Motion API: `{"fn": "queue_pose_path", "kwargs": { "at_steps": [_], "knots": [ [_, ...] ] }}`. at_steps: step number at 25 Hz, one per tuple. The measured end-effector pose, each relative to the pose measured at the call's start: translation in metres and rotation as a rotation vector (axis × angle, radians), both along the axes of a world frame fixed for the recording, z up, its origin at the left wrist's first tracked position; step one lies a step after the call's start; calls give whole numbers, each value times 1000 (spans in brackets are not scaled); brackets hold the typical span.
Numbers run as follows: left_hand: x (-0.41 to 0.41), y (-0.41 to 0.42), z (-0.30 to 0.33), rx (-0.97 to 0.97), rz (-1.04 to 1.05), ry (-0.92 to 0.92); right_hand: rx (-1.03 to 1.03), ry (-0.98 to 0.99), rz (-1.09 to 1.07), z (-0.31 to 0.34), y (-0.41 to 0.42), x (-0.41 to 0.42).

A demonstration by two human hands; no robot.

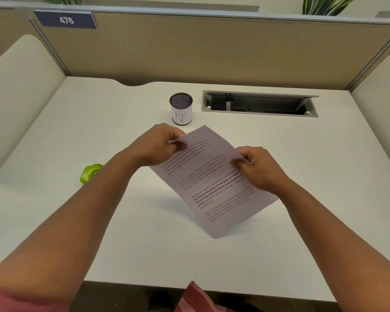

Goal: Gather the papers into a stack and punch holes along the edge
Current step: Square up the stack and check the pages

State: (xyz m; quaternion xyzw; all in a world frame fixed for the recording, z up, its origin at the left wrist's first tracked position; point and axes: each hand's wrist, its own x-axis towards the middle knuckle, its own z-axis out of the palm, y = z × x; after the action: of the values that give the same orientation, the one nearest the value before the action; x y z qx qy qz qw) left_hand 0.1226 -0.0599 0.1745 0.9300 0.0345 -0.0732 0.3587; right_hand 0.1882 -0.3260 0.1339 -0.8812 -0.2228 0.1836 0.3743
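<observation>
A stack of white printed papers (pixel 208 183) is held up over the middle of the white desk (pixel 144 233), tilted, with its lower corner near the desk surface. My left hand (pixel 158 146) pinches the papers' upper left edge. My right hand (pixel 257 170) pinches their right edge. How many sheets are in the stack is not clear. A green hole punch (pixel 89 173) lies on the desk to the left, partly hidden behind my left forearm.
A mesh pen cup (pixel 181 108) with a white label stands just behind the papers. An open cable tray (pixel 259 104) is set into the desk at the back right. Beige partition walls enclose the desk on three sides.
</observation>
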Motion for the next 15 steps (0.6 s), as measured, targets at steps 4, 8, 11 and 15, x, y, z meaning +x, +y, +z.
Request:
{"fn": "queue_pose_path", "kwargs": {
  "at_steps": [4,8,11,15],
  "knots": [
    [-3,15,-20,-71,199,-105,1,-251,-390,-13,-7,-1],
    [-10,28,-45,-462,509,-186,253,-24,-807,-30,-15,-12],
    [-12,19,-66,-762,739,-177,685,469,-855,-45,-7,-25],
    [-18,-12,-89,-1110,856,-93,1003,837,-726,-53,16,-39]
  ]
}}
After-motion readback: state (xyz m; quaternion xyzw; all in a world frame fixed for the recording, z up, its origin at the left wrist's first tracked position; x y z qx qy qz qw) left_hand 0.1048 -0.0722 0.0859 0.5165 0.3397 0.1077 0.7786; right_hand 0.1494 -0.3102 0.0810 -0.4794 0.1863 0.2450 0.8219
